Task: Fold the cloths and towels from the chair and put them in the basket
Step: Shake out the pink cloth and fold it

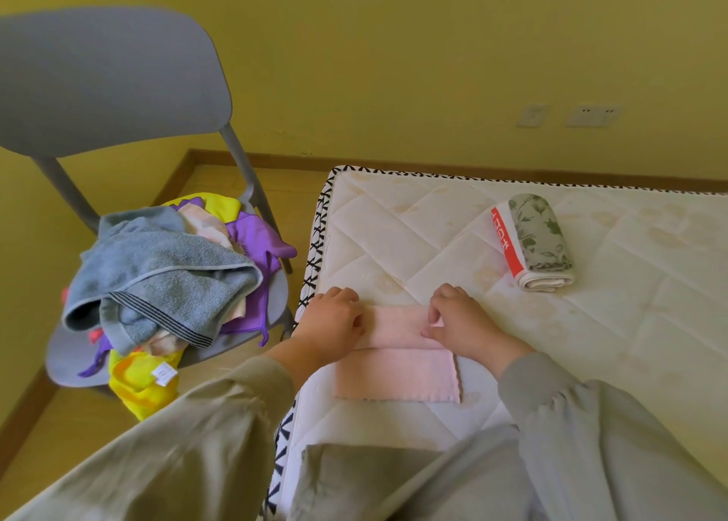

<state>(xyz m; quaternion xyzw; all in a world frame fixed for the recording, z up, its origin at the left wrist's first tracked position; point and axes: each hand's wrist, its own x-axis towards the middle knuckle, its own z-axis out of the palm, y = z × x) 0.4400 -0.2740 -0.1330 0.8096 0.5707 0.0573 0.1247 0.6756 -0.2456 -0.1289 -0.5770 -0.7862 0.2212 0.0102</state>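
Note:
A pink cloth lies on the white mattress in front of me, its far part doubled over the near part. My left hand grips the folded part's left end with curled fingers. My right hand pinches its right end. On the grey chair to the left sits a heap of a grey towel, a purple cloth, a yellow cloth and others underneath. No basket is in view.
A folded stack of a floral grey-green cloth over a white towel with a red stripe lies on the mattress at the back right. The yellow wall with sockets stands behind. Wooden floor lies between the chair and the mattress.

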